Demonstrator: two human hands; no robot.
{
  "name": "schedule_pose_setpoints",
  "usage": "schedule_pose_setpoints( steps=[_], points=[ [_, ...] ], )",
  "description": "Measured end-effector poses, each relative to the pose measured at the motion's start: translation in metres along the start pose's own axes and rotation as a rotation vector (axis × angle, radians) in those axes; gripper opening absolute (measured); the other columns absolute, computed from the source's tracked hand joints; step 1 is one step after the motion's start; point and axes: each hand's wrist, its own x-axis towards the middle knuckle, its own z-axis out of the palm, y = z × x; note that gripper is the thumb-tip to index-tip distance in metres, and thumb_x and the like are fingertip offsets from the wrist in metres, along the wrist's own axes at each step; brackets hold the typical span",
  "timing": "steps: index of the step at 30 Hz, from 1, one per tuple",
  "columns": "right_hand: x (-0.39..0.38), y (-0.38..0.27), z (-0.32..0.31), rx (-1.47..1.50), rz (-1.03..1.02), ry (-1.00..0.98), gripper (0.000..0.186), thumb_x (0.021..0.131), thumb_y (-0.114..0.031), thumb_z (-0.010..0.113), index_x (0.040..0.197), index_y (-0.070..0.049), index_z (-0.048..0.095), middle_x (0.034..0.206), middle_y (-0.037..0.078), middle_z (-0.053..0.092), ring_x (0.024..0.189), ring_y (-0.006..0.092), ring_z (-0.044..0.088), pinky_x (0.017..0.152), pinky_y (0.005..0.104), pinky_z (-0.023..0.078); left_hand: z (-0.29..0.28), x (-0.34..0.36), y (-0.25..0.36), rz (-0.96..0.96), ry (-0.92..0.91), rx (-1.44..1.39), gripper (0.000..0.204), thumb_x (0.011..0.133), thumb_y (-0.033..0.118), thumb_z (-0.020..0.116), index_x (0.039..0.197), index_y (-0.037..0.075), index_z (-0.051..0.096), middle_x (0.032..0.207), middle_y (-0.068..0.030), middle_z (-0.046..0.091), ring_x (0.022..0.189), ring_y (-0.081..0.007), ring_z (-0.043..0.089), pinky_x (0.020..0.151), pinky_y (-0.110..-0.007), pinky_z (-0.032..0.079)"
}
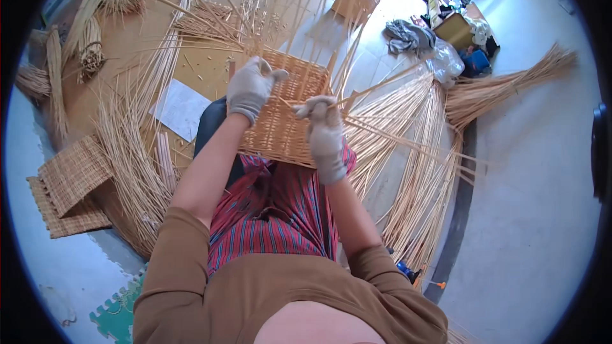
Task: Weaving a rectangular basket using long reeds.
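A tan woven wicker panel (pixel 275 129) rests over my lap, with long loose stakes rising from its far edge and short wooden posts at its sides. My left hand (pixel 250 89), in a pale work glove, lies at its upper left part. Its fingers curl in at the base of the stakes and its thumb points right. My right hand (pixel 325 137), gloved too, is over the panel's right side. Between its thumb and fingers it pinches a thin rattan strand (pixel 290 102) that runs across the weave. The fingertips of the left hand are partly hidden.
Long rattan bundles lie on the right floor (pixel 414 134) and left (pixel 131 153). Two woven mats (pixel 76 175) overlap at far left, near a green foam mat (pixel 121 309). White paper (pixel 180 109) lies left of my knee. Beyond are a wicker box (pixel 357 1), grey cloth (pixel 408 36) and clutter.
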Motion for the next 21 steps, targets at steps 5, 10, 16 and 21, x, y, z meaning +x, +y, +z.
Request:
schedule_pose_setpoints(
  steps=[5, 10, 16, 21],
  points=[
    [-0.003, -0.002, -0.086, 0.072, 0.009, 0.44, 0.015, 0.099, -0.007, 0.058, 0.112, -0.006, 0.051, 0.097, 0.013, 0.071, 0.082, 0.0149, 0.07, 0.05, 0.0183, 0.046, -0.015, -0.035, 0.038, 0.408, 0.09, -0.305, 0.024, 0.096, 0.017, 0.061, 0.116, 0.005, 0.057, 0.096, -0.0125, 0.068, 0.062, -0.0154, 0.064, 0.06, -0.029, 0.053],
    [0.034, -0.001, -0.085, -0.163, -0.088, 0.295, 0.031, 0.098, -0.005, 0.056, 0.128, -0.003, 0.048, 0.106, 0.013, 0.07, 0.091, 0.0223, 0.071, 0.077, 0.0303, 0.056, 0.041, -0.038, 0.056, -0.113, -0.597, -0.145, 0.029, 0.098, 0.025, 0.057, 0.115, 0.002, 0.058, 0.099, -0.0228, 0.067, 0.083, -0.035, 0.069, 0.075, -0.042, 0.055],
    [0.129, -0.028, -0.05, -0.314, -0.17, -0.031, 0.068, 0.091, 0.002, 0.055, 0.153, -0.005, 0.026, 0.132, 0.012, 0.059, 0.112, 0.0178, 0.061, 0.095, 0.0314, 0.05, 0.066, -0.044, 0.031, 0.014, -0.256, -0.122, 0.037, 0.099, 0.039, 0.056, 0.098, 0.003, 0.065, 0.084, -0.019, 0.067, 0.078, -0.0332, 0.064, 0.072, -0.042, 0.048],
    [-0.047, -0.027, -0.154, -0.263, 0.008, 0.47, 0.034, 0.097, 0.004, 0.044, 0.127, -0.006, 0.056, 0.073, -0.004, 0.046, 0.067, 0.0043, 0.047, 0.06, 0.0204, 0.044, 0.053, -0.031, 0.037, -0.03, -0.415, -0.071, 0.035, 0.096, 0.039, 0.06, 0.091, 0.004, 0.063, 0.078, -0.0192, 0.065, 0.072, -0.0343, 0.063, 0.07, -0.043, 0.049]
  ],
)
